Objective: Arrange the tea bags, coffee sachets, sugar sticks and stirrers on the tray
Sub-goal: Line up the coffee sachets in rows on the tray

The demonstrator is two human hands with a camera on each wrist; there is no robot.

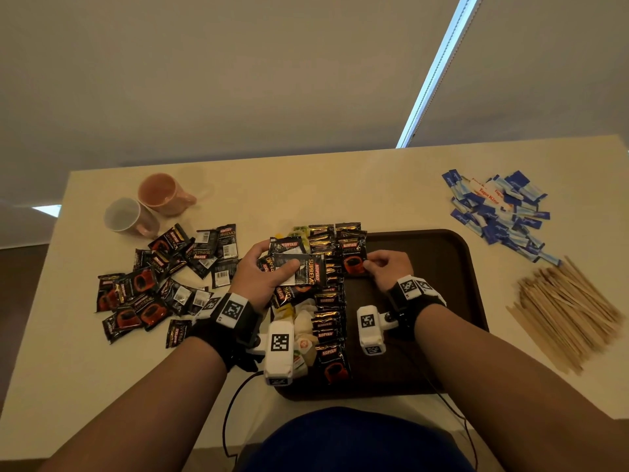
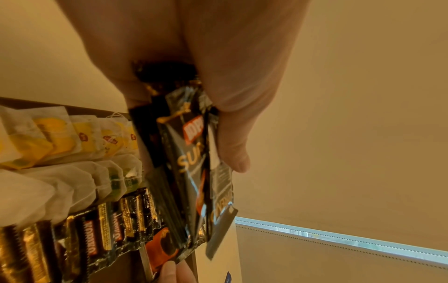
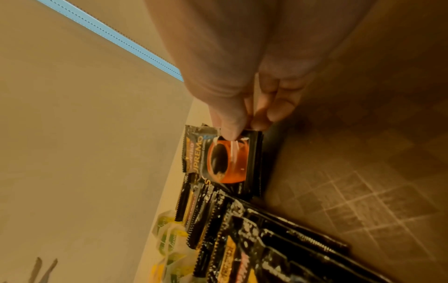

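The left hand gripped a fanned stack of glossy black foil coffee sachets over the brown plastic tray, thumb pressed across it. At two o'clock, the right hand pinched one black sachet with an orange cup picture by its edge at the row's far end. Such packets looked light, limp and slippery, best pinched at the crimped edge.

Cream table, rectangular, set against a drawn beige roller blind with a bright strip of window showing at the blind's edge. Two mugs at the table's far left, touching: one peach-orange mug and one pale mug, both lying tipped with their openings facing the camera.
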